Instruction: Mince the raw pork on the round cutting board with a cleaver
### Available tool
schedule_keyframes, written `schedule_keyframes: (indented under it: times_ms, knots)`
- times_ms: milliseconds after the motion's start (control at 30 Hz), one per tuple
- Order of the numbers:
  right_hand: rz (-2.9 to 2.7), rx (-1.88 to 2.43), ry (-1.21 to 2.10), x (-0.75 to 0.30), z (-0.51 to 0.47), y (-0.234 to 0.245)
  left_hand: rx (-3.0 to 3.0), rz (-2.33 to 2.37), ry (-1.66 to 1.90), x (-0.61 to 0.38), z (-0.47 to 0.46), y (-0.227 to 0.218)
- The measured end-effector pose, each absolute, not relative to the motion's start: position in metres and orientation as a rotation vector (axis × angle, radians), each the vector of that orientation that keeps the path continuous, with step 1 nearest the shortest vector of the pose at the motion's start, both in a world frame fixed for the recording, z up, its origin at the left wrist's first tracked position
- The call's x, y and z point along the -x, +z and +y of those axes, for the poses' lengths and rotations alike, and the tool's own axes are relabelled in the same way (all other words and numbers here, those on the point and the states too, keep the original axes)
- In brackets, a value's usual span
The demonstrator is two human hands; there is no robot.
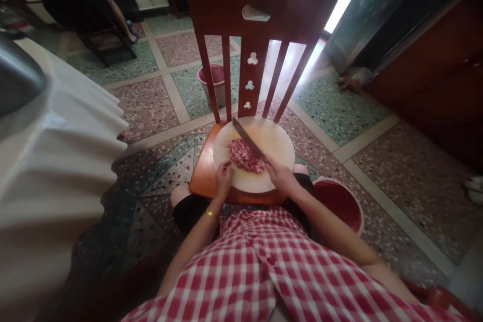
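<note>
A round, pale cutting board [277,136] rests on the seat of a wooden chair in front of me. Chopped red meat [243,155] lies in a flat heap at its middle. My right hand [281,176] grips the handle of a kitchen knife [249,140], whose dark, broad blade points away to the left along the far side of the meat. At the board's near left edge is my left hand [224,178], fingers curled together beside the meat. Whatever may be between those fingertips is too small to make out.
The wooden chair's back [260,10] rises beyond the board. One bin [213,78] stands behind the chair, and a red-lined bucket [339,206] is by my right leg. A cloth-covered table [75,131] is close on the left. Another person sits at the far left [109,2].
</note>
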State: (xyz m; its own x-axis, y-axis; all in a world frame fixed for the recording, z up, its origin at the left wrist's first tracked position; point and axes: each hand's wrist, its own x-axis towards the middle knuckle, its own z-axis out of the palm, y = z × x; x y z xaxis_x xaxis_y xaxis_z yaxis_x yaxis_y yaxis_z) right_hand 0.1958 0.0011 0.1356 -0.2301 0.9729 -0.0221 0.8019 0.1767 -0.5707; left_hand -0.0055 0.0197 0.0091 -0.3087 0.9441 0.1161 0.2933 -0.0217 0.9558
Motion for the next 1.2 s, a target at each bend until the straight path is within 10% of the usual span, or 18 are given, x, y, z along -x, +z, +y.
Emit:
schedule_keyframes:
  times_ms: [1200]
  knots:
    - [-2.176, 1.634, 0.624, -0.192, -0.011, 0.138, -1.155, 1.623, 1.416, 0.008, 0.016, 0.004]
